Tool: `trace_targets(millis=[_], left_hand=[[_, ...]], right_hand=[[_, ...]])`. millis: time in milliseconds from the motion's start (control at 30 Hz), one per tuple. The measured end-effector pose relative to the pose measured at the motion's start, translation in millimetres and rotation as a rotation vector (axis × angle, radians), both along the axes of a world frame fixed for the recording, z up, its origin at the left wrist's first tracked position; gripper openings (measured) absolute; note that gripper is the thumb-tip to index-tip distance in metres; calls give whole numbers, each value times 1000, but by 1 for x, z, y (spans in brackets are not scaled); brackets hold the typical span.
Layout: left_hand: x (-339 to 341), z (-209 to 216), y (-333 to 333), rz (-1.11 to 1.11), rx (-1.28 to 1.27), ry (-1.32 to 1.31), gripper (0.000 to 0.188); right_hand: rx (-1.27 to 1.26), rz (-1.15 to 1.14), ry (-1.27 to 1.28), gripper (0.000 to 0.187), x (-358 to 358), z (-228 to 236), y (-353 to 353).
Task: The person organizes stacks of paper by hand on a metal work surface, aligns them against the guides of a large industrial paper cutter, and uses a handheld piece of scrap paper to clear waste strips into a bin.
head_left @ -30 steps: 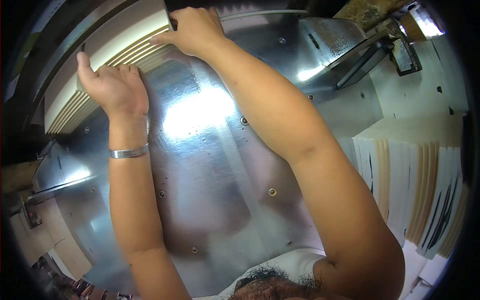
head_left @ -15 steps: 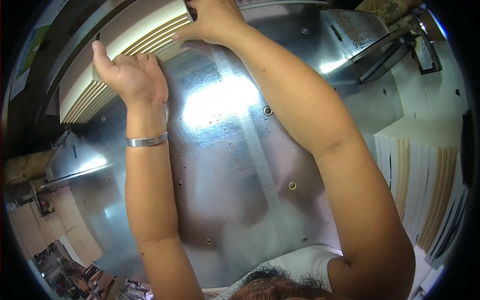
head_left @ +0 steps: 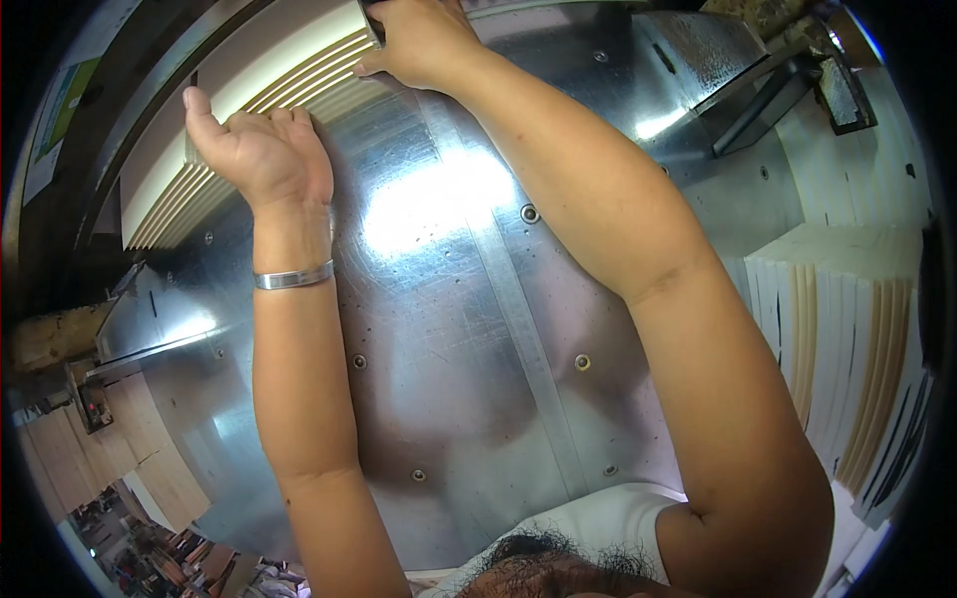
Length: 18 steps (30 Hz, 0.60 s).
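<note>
A thick stack of white sheets [head_left: 224, 75] with tan bands along its near edge lies at the far left of a shiny metal table [head_left: 429, 329]. My left hand [head_left: 269, 159], with a silver bracelet on its wrist, rests against that near edge, palm turned up. Its thumb sticks out and its fingertips touch the stack; nothing is in it. At the stack's right end my right hand [head_left: 424, 42] closes round a small dark block [head_left: 373, 27], thumb on the near side. The upper frame edge cuts off some of its fingers.
Another banded stack of sheets [head_left: 837, 349] stands on the right. Pale stacks [head_left: 150, 448] are at the lower left. A dark machine beam [head_left: 130, 110] runs behind the worked stack. A black handle-like bar [head_left: 763, 110] juts out at the upper right.
The view has shifted slightly. Both hands keep nearly the same places against the stack, with my right hand a touch farther up in the picture.
</note>
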<state>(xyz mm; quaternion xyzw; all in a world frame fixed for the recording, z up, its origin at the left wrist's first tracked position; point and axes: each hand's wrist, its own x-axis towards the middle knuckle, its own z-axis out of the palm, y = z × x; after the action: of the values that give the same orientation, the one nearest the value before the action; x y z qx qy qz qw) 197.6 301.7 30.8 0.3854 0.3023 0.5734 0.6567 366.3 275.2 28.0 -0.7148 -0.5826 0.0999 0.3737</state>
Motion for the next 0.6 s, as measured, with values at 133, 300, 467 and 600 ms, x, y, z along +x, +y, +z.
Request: trace_targets(millis=[133, 300, 467, 600], left_hand=[[1, 3, -2, -10, -6, 2, 106], [1, 2, -3, -3, 12, 8, 107], [-4, -1, 3, -88, 62, 17, 119], [-1, -4, 3, -131, 117, 5, 124]], right_hand=[[-12, -8, -9, 40, 0, 1, 1], [-3, -2, -20, 39, 0, -1, 2], [-8, -1, -11, 42, -2, 3, 1], [72, -82, -158, 45, 0, -6, 3]])
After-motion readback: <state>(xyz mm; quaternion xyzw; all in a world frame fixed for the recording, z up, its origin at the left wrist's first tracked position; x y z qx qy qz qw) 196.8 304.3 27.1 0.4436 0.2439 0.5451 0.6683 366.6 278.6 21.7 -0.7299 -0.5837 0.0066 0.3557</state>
